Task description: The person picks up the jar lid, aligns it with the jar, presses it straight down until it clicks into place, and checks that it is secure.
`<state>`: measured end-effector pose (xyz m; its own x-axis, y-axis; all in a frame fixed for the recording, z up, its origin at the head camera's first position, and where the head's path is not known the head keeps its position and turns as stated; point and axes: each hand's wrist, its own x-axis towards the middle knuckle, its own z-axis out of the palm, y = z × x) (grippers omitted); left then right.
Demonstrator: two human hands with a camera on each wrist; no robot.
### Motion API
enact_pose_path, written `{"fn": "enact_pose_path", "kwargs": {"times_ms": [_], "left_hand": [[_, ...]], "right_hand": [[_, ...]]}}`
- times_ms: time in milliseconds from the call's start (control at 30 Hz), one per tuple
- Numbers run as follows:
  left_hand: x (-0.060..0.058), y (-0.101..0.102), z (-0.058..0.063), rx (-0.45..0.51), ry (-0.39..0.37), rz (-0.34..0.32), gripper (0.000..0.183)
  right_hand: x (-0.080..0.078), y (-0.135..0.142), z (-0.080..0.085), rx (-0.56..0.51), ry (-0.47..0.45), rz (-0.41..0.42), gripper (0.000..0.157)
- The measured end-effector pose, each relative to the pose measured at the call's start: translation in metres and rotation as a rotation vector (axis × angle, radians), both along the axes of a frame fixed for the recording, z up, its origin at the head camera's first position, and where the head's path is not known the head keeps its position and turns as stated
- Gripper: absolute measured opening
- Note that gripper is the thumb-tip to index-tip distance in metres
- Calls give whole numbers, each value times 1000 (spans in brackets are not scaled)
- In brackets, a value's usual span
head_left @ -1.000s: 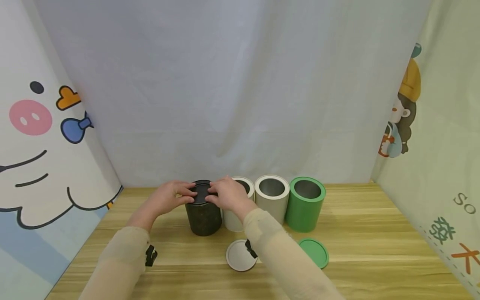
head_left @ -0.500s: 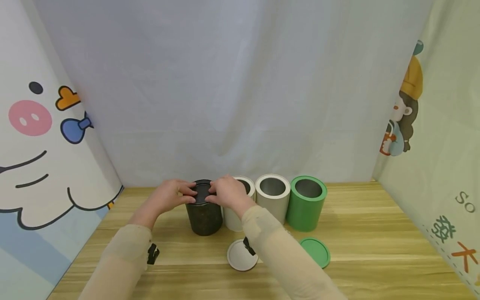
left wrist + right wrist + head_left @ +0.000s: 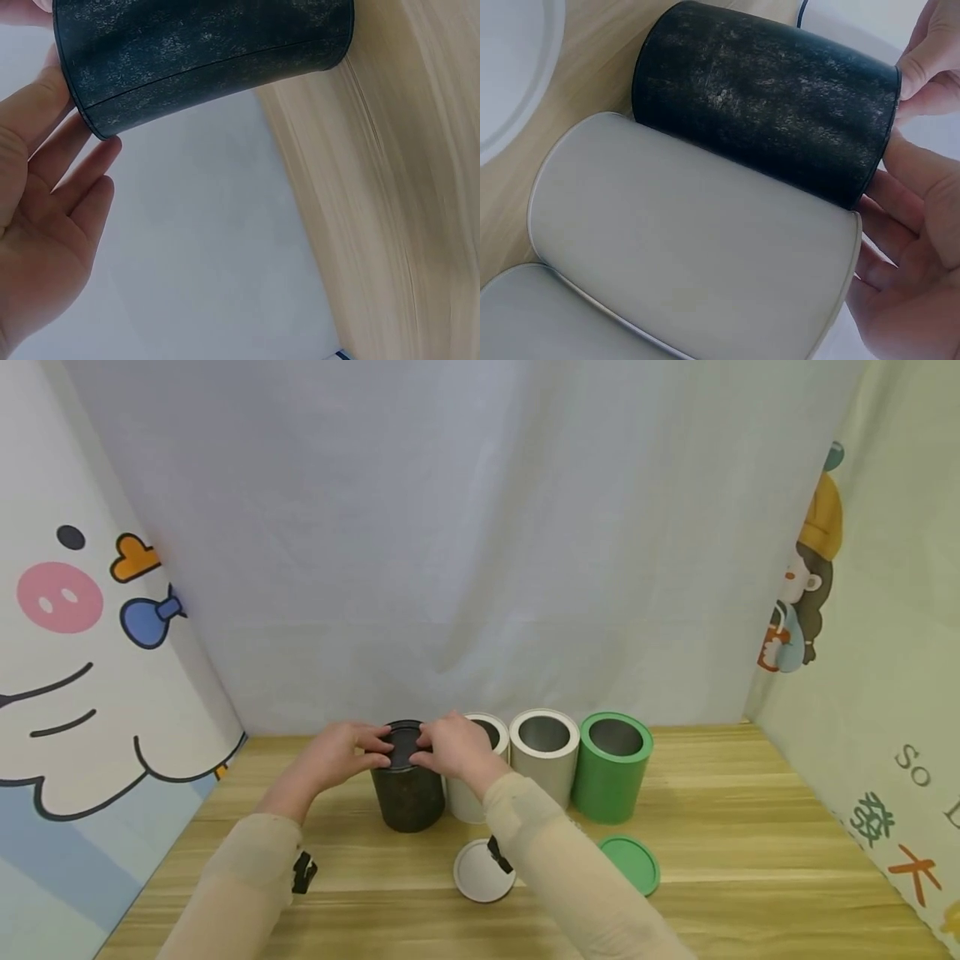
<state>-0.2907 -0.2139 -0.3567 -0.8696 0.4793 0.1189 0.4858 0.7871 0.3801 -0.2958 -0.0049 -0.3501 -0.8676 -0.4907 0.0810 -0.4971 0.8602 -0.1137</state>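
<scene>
A black canister (image 3: 408, 797) with a speckled surface stands upright at the left end of a row, topped by a black lid (image 3: 403, 745). My left hand (image 3: 341, 756) touches the left side of this top with thumb and fingertips. From the right, my right hand (image 3: 459, 752) does the same. In the left wrist view, the left hand's fingers (image 3: 94, 165) reach past the canister's rim. The right wrist view shows the right hand (image 3: 922, 240) at the rim ends of the black canister and the neighbouring white canister (image 3: 697, 232).
An off-white canister (image 3: 542, 772) and a green canister (image 3: 609, 785), both without lids, continue the row. In front lie a white lid (image 3: 482, 875) and a green lid (image 3: 632, 864), partly covered by the right sleeve (image 3: 570, 868). A grey curtain (image 3: 480, 568) hangs behind the wooden table (image 3: 750, 860).
Both hands stay at the top of the black canister with hardly any movement. The head view shifts slightly; the canisters and lids keep their places.
</scene>
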Motion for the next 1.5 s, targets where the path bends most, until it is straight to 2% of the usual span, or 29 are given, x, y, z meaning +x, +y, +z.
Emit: {"fn": "enact_pose_path", "kwargs": {"times_ms": [367,667,833,933,1100,1200,1500], "left_hand": [[4,1,0,35,-35,45,30],[2,-1,-6,35,3,37,31],[5,0,-9,7,74,7,29],[7,2,-12,-19,150,1,29],[11,8,-18,-61,292,-7,30],[16,15,-20,-72,342,-20,32],[36,35,-22,44,407,-60,42]], "right_hand": [[3,1,-4,2,66,44,33],[7,3,-19,2,249,32,29],[13,6,-26,-60,337,21,23],[17,9,-29,-101,381,39,21],[23,16,-34,-138,418,77,24],[28,22,-36,-165,434,106,28],[43,43,-42,-298,410,180,43]]}}
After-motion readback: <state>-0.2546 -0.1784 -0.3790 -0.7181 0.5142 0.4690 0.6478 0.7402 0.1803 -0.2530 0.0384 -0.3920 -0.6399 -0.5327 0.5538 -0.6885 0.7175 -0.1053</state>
